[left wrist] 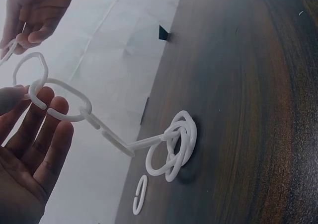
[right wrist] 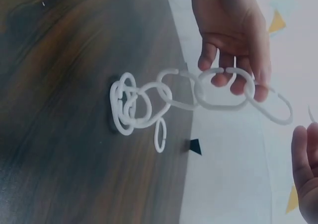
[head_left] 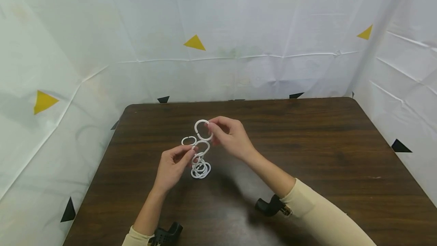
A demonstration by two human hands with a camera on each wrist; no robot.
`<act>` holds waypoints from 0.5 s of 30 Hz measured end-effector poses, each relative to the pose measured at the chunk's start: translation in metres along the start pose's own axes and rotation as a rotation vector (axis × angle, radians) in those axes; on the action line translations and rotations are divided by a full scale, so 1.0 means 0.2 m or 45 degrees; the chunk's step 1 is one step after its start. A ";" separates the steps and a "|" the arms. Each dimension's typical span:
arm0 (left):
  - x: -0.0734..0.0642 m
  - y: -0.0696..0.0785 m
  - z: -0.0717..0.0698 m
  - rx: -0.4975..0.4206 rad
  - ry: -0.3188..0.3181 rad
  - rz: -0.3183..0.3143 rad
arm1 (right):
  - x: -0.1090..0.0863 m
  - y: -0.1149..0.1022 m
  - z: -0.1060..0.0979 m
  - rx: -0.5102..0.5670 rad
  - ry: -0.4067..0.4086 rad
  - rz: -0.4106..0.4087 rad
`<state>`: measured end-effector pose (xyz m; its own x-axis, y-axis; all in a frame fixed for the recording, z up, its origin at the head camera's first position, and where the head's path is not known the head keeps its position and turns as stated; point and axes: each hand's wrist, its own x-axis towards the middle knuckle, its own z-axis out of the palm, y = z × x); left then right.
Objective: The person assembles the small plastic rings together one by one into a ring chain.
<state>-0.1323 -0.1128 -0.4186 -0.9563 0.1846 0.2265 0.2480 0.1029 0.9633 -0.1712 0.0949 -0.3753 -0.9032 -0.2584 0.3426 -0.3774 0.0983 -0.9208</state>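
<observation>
My left hand (head_left: 172, 166) pinches the top end of a chain of white oval rings (head_left: 202, 146), each with a small gap in its side. The links run down from the fingers to a heap of rings (left wrist: 174, 144) on the table. My right hand (head_left: 233, 137) pinches a single white ring (head_left: 198, 124) by its right side, just above the chain's top. In the right wrist view an edge of that ring shows beside the right fingertips (right wrist: 299, 144), apart from the chain's end link (right wrist: 280, 115). A loose white ring (head_left: 184, 138) lies on the table beyond the left fingers.
The dark wood table (head_left: 307, 143) reaches under both arms to its far edge. White sheeting (head_left: 239, 18) with yellow and black triangles hangs behind it and at both sides. Black wrist cameras are strapped to the left cuff (head_left: 134, 238) and right cuff (head_left: 300, 198).
</observation>
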 end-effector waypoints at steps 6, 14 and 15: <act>0.00 0.01 0.01 0.019 -0.003 0.013 | -0.01 0.01 0.02 -0.109 -0.076 0.056; 0.00 0.01 0.01 0.017 0.023 0.033 | -0.02 0.00 0.04 -0.206 -0.081 0.140; 0.00 0.01 0.02 0.020 0.024 0.042 | -0.02 0.00 0.04 -0.215 -0.079 0.147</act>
<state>-0.1306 -0.1098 -0.4178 -0.9503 0.1700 0.2609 0.2818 0.1128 0.9528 -0.1658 0.0884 -0.3787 -0.9302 -0.2944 0.2193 -0.3054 0.2890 -0.9073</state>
